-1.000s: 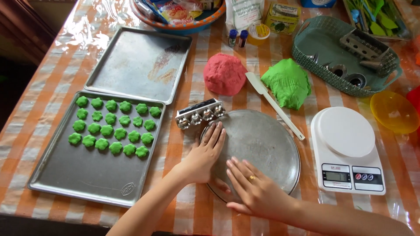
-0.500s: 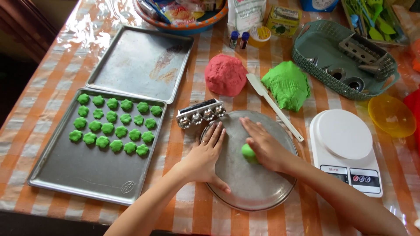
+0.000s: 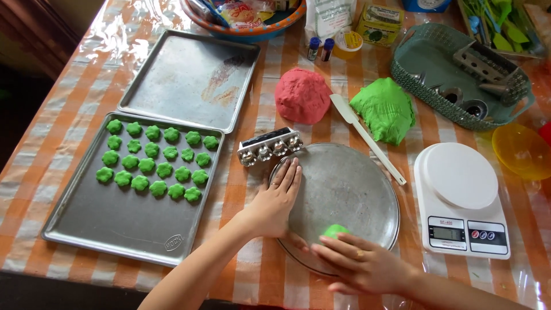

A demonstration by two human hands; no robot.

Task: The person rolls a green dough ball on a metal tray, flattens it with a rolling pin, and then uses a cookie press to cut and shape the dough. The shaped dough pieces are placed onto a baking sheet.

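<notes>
green dough lump, soft and rounded, lies under the right hand's flat fingers, ungrasped; left hand rests open-palmed on the round metal pan.

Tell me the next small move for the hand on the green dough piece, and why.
Probably keep rolling the small green dough piece under the right hand on the round metal pan, which the left hand steadies; its fingertips cover the piece near the pan's front edge.

Counter under orange-and-white checked cloth, clear plastic sheet on top, daylight glare; dark floor at left.
</notes>
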